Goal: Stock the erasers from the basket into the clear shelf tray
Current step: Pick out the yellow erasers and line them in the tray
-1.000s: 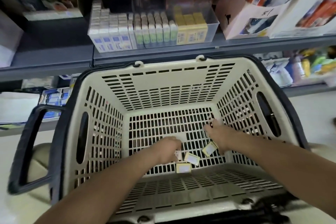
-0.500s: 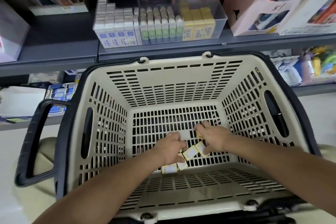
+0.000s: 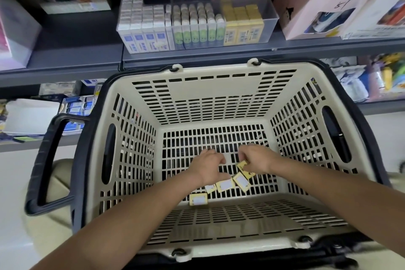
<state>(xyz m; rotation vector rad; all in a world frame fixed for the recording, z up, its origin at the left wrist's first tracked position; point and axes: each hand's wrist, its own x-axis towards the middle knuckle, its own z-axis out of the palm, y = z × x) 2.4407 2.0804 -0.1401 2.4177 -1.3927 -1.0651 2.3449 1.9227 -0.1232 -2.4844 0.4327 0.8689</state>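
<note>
We see both hands low inside the cream basket [image 3: 219, 94], over the near part of its slotted floor. The left hand [image 3: 208, 166] has its fingers curled downward, and we cannot tell whether it has hold of anything. The right hand [image 3: 256, 160] is just beside it, also with bent fingers. One yellow eraser [image 3: 242, 165] sticks out tilted from under its thumb side and touches it, but we cannot tell whether it is truly pinched. The other loose erasers [image 3: 225, 184] lie scattered on the basket floor, just near of the two hands, and one of them [image 3: 198, 199] lies apart, nearest to us. The clear tray [image 3: 270, 17] stands on the grey shelf [image 3: 197, 55] beyond the far rim of the basket. It holds upright rows of blue-white packs on the left, green ones in the middle and yellow ones on the right. A black handle [image 3: 43, 160] sticks out from the left side of the basket.
</note>
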